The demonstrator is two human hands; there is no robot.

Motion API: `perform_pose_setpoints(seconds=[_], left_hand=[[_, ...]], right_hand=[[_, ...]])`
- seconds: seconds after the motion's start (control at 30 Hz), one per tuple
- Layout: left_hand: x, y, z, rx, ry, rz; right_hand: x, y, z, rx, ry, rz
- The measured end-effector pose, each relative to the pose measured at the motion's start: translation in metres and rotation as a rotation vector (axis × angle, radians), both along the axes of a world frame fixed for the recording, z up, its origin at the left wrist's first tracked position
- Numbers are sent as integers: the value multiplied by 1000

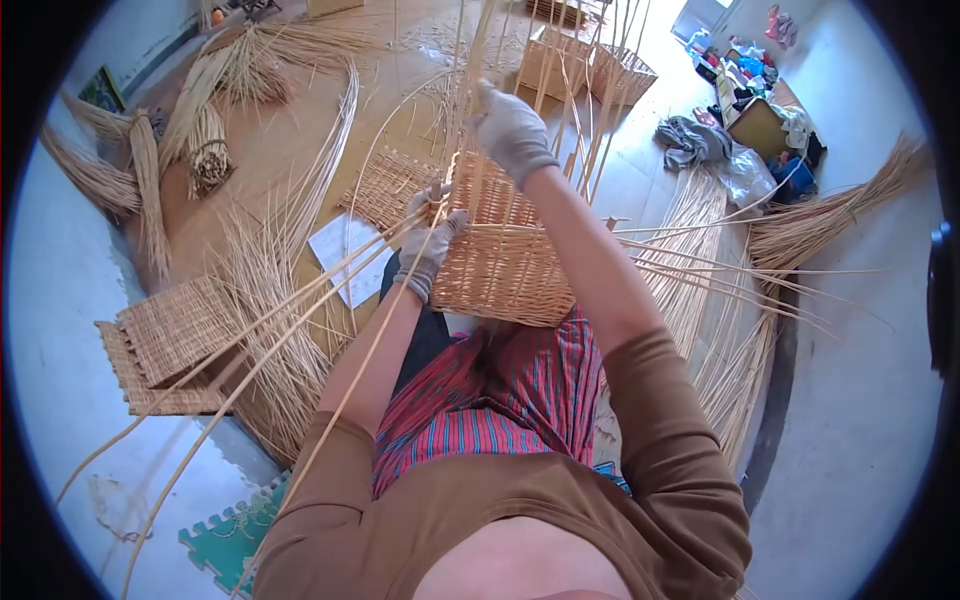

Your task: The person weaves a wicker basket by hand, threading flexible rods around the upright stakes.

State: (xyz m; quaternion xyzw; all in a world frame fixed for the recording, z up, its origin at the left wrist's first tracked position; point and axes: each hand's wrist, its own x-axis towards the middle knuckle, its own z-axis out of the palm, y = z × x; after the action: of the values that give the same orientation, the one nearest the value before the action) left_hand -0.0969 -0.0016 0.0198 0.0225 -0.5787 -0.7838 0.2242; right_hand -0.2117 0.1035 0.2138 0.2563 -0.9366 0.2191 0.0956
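A half-woven wicker basket [505, 275] rests at my lap, its long upright canes [610, 110] rising from the rim. My left hand [430, 242], in a grey-white knitted glove, is closed around the basket's left corner, where several canes meet and stick out to the lower left. Above the far left side, my right hand [512, 132], gloved alike, is closed on wicker strands [483, 50] that run up out of view. Its fingertips are partly hidden, so how many strands it grips cannot be made out.
Loose canes [260, 320] lie to my left, beside woven panels [180, 330]. Bundled canes [210, 160] stand farther left, and another bundle [840, 220] lies right. Finished-looking boxes [560, 65] sit ahead. Clothes [695, 142] and a plastic bag [748, 180] lie at right.
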Motion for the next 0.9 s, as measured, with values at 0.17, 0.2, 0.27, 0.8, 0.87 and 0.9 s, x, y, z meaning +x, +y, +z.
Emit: perform_pose_setpoints(seconds=[0.17,0.2,0.27,0.8,0.87,0.9], left_hand=[[-10,-11,-5,80,-108,-48],[-12,-15,-14,66,-224,-108],[-10,-13,-19,79,-209,-76],[10,53,79,-938,-225,6],[-5,51,55,-908,-393,-157],[-6,54,61,-920,-388,-156]], right_hand=[[25,7,-10,-179,93,-109],[38,22,-18,-425,202,46],[69,65,-47,-982,168,281],[121,182,-130,-1442,-299,-210],[84,160,-112,-1292,-101,-111],[53,144,-105,-1205,7,34]])
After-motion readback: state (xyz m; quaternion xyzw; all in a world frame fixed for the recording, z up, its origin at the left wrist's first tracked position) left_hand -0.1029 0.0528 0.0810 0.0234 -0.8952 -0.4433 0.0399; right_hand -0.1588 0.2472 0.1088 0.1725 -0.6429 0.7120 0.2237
